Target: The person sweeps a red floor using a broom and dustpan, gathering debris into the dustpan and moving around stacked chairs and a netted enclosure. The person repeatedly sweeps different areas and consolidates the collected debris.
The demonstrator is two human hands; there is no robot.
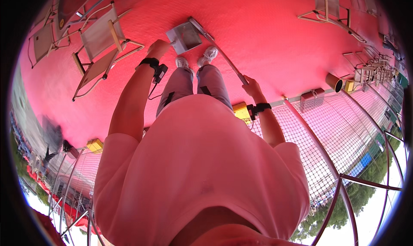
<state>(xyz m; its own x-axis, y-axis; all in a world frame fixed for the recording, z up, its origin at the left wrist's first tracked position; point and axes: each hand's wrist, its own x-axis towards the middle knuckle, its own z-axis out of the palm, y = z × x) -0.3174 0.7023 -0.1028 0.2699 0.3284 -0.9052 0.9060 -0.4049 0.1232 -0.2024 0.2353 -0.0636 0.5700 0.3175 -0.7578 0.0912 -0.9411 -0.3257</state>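
My left hand [158,48] is closed around the handle end of a grey plastic dustpan [191,37], which is out in front of my shoes. The pan has a ridged, comb-like edge, and its inside looks dark and smooth. My right hand [253,86] grips the upper end of a long broom handle [228,59]. This handle slants forward to a narrow broom head [200,27] at the dustpan's far right edge. Whether the head touches the pan, I cannot tell. Both wrists wear black straps with small devices.
Red flooring [258,36] spreads around my white sneakers [209,54]. A folding chair [101,43] stands to my left, another chair [327,7] far right. Netting [290,126] on metal poles runs behind me, near a yellow box [242,112] and a bucket [334,82].
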